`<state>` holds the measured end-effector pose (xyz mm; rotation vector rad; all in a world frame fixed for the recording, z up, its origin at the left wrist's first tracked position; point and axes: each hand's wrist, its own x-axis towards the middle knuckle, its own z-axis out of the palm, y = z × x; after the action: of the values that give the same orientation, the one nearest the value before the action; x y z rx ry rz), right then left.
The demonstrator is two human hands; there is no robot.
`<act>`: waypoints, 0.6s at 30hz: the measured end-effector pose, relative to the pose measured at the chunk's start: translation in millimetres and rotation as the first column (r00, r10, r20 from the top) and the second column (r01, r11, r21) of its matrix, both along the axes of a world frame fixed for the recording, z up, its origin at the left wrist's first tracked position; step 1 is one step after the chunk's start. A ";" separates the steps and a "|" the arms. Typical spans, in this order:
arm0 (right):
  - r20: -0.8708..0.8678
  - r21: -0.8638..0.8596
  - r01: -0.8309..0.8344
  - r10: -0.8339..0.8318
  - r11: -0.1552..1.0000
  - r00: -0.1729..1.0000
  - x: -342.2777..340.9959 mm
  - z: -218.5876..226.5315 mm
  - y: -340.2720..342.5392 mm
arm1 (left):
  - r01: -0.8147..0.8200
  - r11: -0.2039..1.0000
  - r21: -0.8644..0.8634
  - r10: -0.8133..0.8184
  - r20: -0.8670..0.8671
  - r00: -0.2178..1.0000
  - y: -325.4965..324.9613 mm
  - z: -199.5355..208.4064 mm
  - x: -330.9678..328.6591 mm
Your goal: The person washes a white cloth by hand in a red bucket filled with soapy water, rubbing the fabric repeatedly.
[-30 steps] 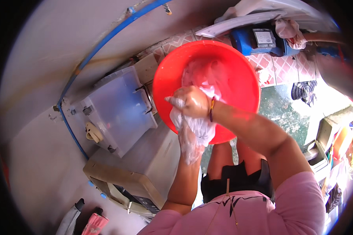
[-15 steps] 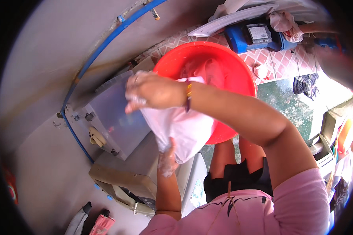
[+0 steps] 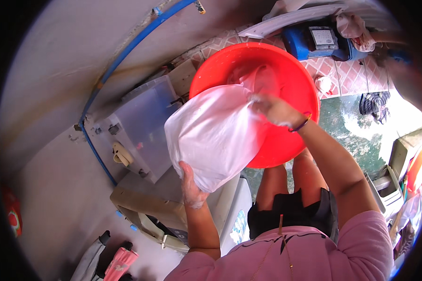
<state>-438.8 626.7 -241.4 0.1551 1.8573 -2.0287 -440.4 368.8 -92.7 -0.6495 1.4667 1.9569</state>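
A pale pinkish-white wet cloth (image 3: 213,133) is stretched between my two hands, bulging and hanging over the near left side of a red basin (image 3: 301,96). My left hand (image 3: 192,188) grips its lower edge; the thumb shows in front, and the other fingers are mostly behind the fabric. Suds cling to the wrist. At the cloth's upper right edge, my right hand (image 3: 277,111), slightly blurred, is closed on the fabric above the basin. More pink fabric (image 3: 263,79) lies inside the basin, and I cannot tell whether it joins the held piece.
Left of the basin stand a translucent plastic box (image 3: 147,119) and a beige boxy appliance (image 3: 145,199). A blue pipe (image 3: 110,70) runs along the wall. Beyond the basin, a blue motor-like machine (image 3: 295,44) sits on a tiled ledge. A dark striped cloth (image 3: 374,105) lies at right.
My right hand has moved right and a little down from above the box to over the basin. The cloth now spreads wider, while my left hand still grips its lower edge.
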 end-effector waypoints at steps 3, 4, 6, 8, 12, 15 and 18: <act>0.109 -0.324 0.155 -0.127 0.933 0.986 -14.2 7.9 27.7 | 0.009 0.998 -0.070 -0.011 -0.028 1.000 12.4 3.4 -2.2; 0.123 -0.387 0.146 -0.106 0.910 0.987 -18.3 15.6 33.2 | 0.019 0.998 -0.062 -0.021 -0.037 0.999 12.8 2.3 -1.5; 0.064 -0.415 0.084 -0.063 0.906 0.996 -24.3 30.3 43.7 | 0.022 0.997 -0.077 -0.027 -0.064 0.998 14.8 -1.1 0.6; 0.004 -0.218 0.035 -0.034 0.975 0.999 -20.2 35.0 40.1 | 0.007 0.993 -0.121 -0.019 -0.097 0.995 18.2 -6.5 3.4; -0.016 0.180 -0.339 0.348 0.923 0.937 -25.4 56.0 43.7 | -0.075 0.990 -0.118 0.059 -0.138 0.989 20.6 -17.4 7.6; -0.033 -0.278 -0.074 0.068 0.958 0.997 -13.9 41.3 34.6 | -0.149 0.983 -0.111 0.132 -0.148 0.980 46.6 -31.2 3.4; 0.114 -0.437 0.253 -0.225 0.863 0.968 -5.9 95.9 -54.0 | -0.137 0.990 -0.031 0.126 -0.223 0.967 66.8 -71.5 -2.6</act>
<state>-444.8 572.7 -145.6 0.3270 1.3356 -2.5355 -443.0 435.6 -164.2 -0.5770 1.6431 2.1601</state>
